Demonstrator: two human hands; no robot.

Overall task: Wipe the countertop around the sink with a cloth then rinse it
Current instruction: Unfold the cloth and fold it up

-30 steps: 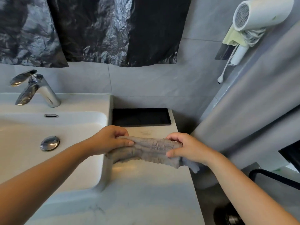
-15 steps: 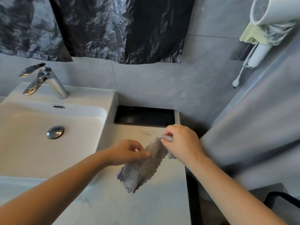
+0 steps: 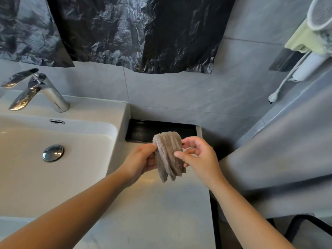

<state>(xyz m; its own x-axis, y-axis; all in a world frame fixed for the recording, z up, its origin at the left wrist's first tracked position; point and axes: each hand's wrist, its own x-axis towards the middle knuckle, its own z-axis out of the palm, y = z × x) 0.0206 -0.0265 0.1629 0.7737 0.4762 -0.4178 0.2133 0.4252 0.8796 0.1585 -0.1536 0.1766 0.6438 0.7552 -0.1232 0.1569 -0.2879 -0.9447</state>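
Cloth (image 3: 169,155) is off the surface, held in the air between both hands above the countertop (image 3: 152,212), just right of the sink (image 3: 59,169) and near the black tray (image 3: 143,131) at the far wall. It's grey-brown, ribbed, bunched into vertical folds, lower edge hanging free. Left hand (image 3: 142,161) pinches the cloth's upper left edge, thumb on the front, fingers behind. Right hand (image 3: 199,159) pinches the right edge with fingertips, remaining fingers curled loose. Countertop is pale marble-look, bare around the hands. Sink basin is white, chrome drain plug (image 3: 53,152) down in the middle, chrome faucet (image 3: 34,90) at far left. Black plastic sheeting (image 3: 134,33) covers the wall above. White hair dryer (image 3: 319,13) hangs top right.
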